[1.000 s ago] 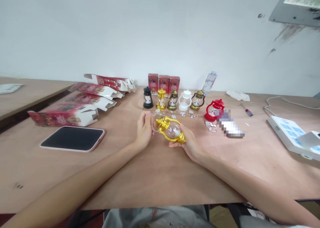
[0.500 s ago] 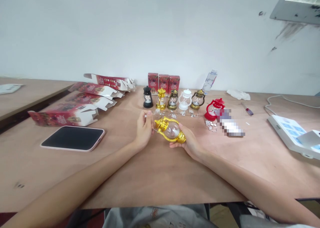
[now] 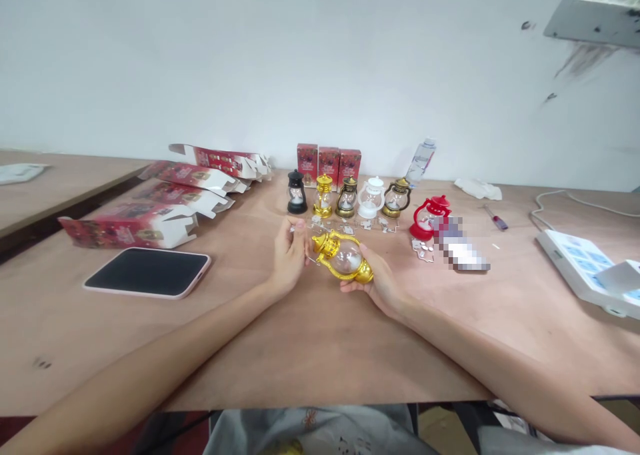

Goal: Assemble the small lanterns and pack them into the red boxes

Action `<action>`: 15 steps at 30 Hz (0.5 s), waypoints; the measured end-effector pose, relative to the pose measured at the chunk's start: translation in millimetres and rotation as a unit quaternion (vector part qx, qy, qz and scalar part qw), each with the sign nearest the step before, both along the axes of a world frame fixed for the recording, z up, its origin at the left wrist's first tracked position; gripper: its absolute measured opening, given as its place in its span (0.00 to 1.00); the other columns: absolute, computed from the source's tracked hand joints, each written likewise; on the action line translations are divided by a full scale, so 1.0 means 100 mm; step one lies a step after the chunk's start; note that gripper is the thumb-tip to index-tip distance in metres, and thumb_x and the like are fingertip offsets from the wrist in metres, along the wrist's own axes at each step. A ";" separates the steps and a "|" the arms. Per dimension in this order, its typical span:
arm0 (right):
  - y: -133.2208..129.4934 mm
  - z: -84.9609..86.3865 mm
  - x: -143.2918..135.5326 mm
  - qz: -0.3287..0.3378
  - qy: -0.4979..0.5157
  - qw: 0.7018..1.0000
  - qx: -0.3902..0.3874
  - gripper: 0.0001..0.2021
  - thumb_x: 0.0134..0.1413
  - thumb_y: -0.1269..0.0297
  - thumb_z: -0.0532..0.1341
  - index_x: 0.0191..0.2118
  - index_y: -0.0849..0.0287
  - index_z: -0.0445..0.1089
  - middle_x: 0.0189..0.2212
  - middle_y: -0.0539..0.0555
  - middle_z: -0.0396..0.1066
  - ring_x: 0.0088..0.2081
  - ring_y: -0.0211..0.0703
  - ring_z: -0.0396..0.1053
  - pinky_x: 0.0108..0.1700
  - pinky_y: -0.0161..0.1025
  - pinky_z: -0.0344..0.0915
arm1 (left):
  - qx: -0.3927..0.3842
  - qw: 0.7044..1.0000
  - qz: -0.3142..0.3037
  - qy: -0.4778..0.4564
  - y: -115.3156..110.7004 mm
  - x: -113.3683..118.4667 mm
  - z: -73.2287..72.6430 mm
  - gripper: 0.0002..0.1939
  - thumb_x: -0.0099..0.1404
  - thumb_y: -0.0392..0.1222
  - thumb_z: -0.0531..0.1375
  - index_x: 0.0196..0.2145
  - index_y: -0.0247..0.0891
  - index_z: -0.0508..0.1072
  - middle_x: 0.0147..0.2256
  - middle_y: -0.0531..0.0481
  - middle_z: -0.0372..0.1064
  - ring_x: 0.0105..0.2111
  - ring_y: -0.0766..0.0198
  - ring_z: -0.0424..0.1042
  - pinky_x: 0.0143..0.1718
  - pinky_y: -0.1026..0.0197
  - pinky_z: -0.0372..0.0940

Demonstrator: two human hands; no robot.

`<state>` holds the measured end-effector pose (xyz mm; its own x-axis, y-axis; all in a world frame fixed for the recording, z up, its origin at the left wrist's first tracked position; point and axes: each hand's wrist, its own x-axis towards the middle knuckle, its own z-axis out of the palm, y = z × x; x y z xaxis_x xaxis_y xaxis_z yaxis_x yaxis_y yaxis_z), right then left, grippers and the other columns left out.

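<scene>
A shiny gold lantern (image 3: 346, 256) with a clear round globe lies tilted in my right hand (image 3: 383, 283), whose fingers wrap round its base. Its top points left, toward my left hand (image 3: 291, 255). The fingers of my left hand are pinched on a thin wire piece (image 3: 314, 260) beside the lantern's top. Behind my hands stand a black lantern (image 3: 297, 192), a gold lantern (image 3: 323, 196), a bronze lantern (image 3: 347, 198), a white lantern (image 3: 371, 198) and another bronze lantern (image 3: 397, 199). Small metal wire pieces (image 3: 349, 228) lie before them.
Flattened red boxes (image 3: 125, 218) and a phone (image 3: 147, 272) lie at the left. Three upright red boxes (image 3: 329, 164) and a bottle (image 3: 421, 160) are at the back. Right are a red lantern (image 3: 431, 218), a screwdriver (image 3: 496, 219) and a white device (image 3: 580, 262).
The view has shifted slightly. Both hands keep their holds, and the gold lantern is nearly where it was, with the wire beside its top showing a little more.
</scene>
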<state>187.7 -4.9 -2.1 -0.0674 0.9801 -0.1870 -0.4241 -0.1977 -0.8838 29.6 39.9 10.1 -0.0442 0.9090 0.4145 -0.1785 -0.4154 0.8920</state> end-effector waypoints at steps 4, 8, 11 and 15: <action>-0.01 0.02 -0.01 -0.010 -0.006 1.000 -0.001 0.15 0.52 0.52 0.62 0.29 0.57 0.60 0.24 0.49 0.71 0.22 0.39 0.71 0.23 0.39 0.74 | 0.015 1.000 -0.002 0.000 -0.03 0.00 0.02 0.19 0.64 0.58 0.55 0.28 0.41 0.56 0.13 0.64 0.53 0.09 0.74 0.51 0.10 0.71 0.47; -0.03 0.02 -0.01 0.000 -0.008 1.000 0.017 0.15 0.51 0.51 0.62 0.31 0.57 0.62 0.24 0.48 0.71 0.21 0.38 0.71 0.22 0.38 0.73 | 0.009 1.000 0.003 0.002 -0.04 0.00 0.03 0.19 0.63 0.59 0.56 0.29 0.42 0.57 0.14 0.64 0.53 0.09 0.74 0.51 0.09 0.70 0.47; -0.04 0.01 -0.02 0.011 -0.008 1.000 0.026 0.16 0.50 0.50 0.63 0.32 0.58 0.63 0.24 0.49 0.72 0.21 0.39 0.71 0.22 0.37 0.73 | 0.000 1.000 0.005 0.002 -0.02 -0.01 0.02 0.20 0.62 0.60 0.57 0.29 0.42 0.58 0.14 0.63 0.53 0.09 0.74 0.51 0.09 0.70 0.48; -0.04 0.00 -0.02 0.017 -0.005 0.999 0.031 0.17 0.50 0.49 0.62 0.34 0.58 0.63 0.24 0.49 0.72 0.21 0.39 0.71 0.21 0.36 0.72 | 0.005 1.000 0.001 0.005 0.01 -0.02 0.00 0.20 0.62 0.60 0.57 0.29 0.41 0.58 0.14 0.63 0.54 0.09 0.74 0.51 0.08 0.70 0.48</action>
